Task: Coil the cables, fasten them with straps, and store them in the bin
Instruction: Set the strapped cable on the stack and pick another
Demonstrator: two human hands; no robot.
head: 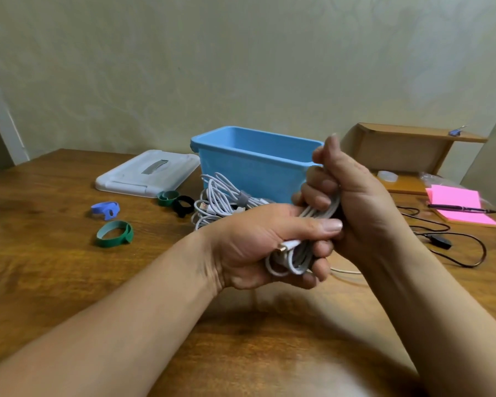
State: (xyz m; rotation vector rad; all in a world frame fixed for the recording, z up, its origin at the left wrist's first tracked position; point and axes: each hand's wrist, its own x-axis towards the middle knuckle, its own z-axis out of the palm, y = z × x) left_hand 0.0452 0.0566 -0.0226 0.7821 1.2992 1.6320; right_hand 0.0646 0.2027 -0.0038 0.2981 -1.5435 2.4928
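Wooden desk (55, 276) against a pale wall. Blue bin (249, 170) stands open at the back centre, its white lid (146, 173) flat on the desk just to its left. Open cardboard box (401, 150) at far right. Both forearms reach in from below. Left hand (258, 245) and right hand (352, 202) meet in front of the bin, above the desk, each grip clamped on the white cable coil (295, 259): left fingers curl round its lower loops, right fist closes on the upper part. A loose end trails onto the desk. Second white cable bundle (221, 196) lies against the bin's front wall, a grey strap (243, 198) round it. Pink note pad (458, 204) and black cable (453, 245) at right. Left of the bundle lie a green strap (115, 233), blue strap (106, 210), dark green strap (166, 198) and black strap (184, 205), all looped. Pen (461, 208) rests on the pad.
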